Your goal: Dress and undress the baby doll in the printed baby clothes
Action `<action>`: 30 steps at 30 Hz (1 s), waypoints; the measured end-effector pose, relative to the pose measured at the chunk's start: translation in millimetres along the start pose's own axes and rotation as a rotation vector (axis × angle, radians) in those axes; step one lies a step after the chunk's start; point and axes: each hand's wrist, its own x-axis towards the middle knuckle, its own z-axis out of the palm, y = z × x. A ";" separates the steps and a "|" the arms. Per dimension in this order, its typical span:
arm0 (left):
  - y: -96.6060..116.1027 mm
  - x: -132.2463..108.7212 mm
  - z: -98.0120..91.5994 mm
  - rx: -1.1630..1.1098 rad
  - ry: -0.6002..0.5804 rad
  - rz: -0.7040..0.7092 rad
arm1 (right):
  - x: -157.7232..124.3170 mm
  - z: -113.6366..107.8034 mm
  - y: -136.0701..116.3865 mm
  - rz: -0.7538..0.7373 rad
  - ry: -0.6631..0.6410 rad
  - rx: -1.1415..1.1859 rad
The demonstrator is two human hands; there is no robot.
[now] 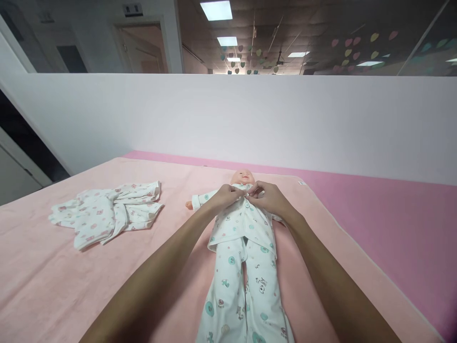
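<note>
A baby doll (243, 176) lies on its back, its head away from me. It wears a white pajama top (232, 226) with small prints and matching pajama pants (228, 286). Both my hands meet at the upper front of the top, just below the doll's chin. My left hand (228, 196) pinches the fabric edge from the left. Opposite it, my right hand (266, 196) pinches the same front opening, close to a small button (247, 205). Whatever sits right between the fingertips is mostly hidden.
A crumpled white garment with pinkish prints (110, 212) lies to the left on the pink blanket (150, 271). Beyond the blanket is a darker pink surface (385, 224). A low white wall (250, 119) with glass above runs along the back.
</note>
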 end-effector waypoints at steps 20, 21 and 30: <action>-1.5 -0.7 2.6 -0.043 -0.008 0.012 | -1.5 -5.3 6.3 -0.003 -0.123 0.015; -0.7 -0.9 2.4 -0.061 -0.007 0.005 | -1.5 -3.6 6.0 -0.008 -0.116 0.017; -6.0 7.2 3.3 -0.130 0.009 -0.033 | 5.0 2.5 15.9 -0.032 -0.153 0.185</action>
